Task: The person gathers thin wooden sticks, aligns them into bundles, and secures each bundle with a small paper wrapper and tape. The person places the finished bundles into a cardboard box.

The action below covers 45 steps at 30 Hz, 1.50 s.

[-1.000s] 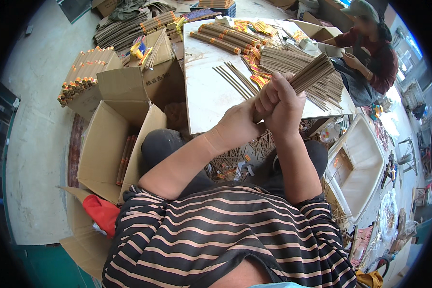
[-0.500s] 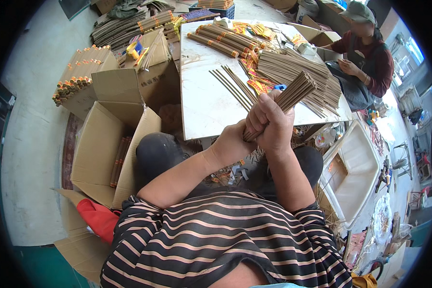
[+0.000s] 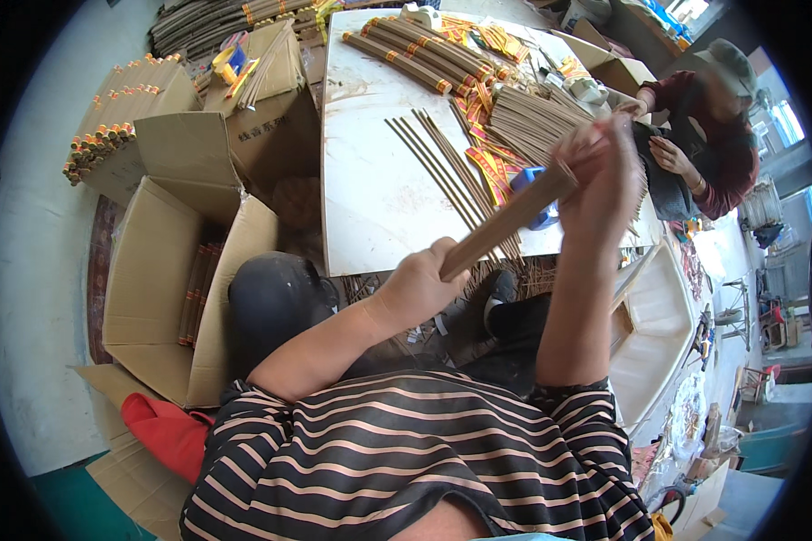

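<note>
My left hand (image 3: 415,287) is closed round the lower end of a bundle of brown incense sticks (image 3: 507,222), held slanting up to the right over the near table edge. At the bundle's upper end is my right hand (image 3: 603,176), smeared by motion; whether its fingers grip anything cannot be made out. Loose incense sticks (image 3: 431,167) lie on the white table (image 3: 361,180). Beside them are red-and-yellow paper labels (image 3: 489,171) and a blue object (image 3: 534,196), partly hidden by the bundle. A large pile of sticks (image 3: 537,122) lies farther back, partly covered by my right hand.
Banded incense bundles (image 3: 406,61) lie at the table's far side. To my left stands an open carton (image 3: 153,279) with bundles inside; more bundles (image 3: 122,113) are stacked behind it. A white tub (image 3: 654,316) is at right. A co-worker (image 3: 704,126) sits at the far right.
My right hand has left its place above the left hand and swung up and right to the bundle's far end. The left hand has shifted left and down, keeping its hold. My view has turned slightly.
</note>
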Available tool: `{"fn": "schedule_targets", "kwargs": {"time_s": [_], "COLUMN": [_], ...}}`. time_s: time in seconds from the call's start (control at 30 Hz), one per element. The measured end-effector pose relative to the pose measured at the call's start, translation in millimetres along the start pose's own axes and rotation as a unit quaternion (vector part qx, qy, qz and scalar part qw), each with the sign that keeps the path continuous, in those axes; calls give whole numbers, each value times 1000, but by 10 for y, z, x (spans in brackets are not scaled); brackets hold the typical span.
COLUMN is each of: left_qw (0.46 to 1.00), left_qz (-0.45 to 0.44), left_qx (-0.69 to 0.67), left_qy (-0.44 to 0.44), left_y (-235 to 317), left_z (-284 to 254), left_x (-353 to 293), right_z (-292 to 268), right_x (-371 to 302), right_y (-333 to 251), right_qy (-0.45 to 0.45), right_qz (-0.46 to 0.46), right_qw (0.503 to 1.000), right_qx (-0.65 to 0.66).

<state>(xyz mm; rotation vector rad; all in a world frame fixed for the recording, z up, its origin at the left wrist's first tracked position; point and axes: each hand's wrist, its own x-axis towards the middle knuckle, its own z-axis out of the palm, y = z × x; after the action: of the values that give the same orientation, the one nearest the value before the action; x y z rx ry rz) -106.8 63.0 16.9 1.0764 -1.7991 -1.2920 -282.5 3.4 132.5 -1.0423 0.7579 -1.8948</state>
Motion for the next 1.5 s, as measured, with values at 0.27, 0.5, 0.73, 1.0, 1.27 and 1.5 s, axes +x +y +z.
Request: {"fn": "schedule_targets", "kwargs": {"time_s": [0.27, 0.5, 0.73, 1.0, 1.27, 1.5], "left_qw": [925, 904, 905, 944, 946, 949], "left_qz": [-141, -183, -170, -146, -145, -138], "left_qx": [-345, -381, -385, -294, -289, -283], "left_qy": [77, 69, 64, 33, 27, 27], "left_y": [-227, -331, -333, 10, 221, 370], "left_z": [-563, -694, -728, -764, -639, -577], "left_x": [286, 312, 299, 244, 5, -106], "right_z": [-876, -823, -785, -331, -4, -8], "right_x": [465, 429, 503, 126, -665, -785], "right_y": [1339, 1778, 1689, 893, 432, 333], "right_qy": [-143, -168, -159, -166, -226, -226], "right_qz": [82, 51, 74, 92, 251, 254], "right_qw": [746, 551, 624, 864, 912, 920], "right_qx": [-646, -816, -761, -467, -233, -195]}}
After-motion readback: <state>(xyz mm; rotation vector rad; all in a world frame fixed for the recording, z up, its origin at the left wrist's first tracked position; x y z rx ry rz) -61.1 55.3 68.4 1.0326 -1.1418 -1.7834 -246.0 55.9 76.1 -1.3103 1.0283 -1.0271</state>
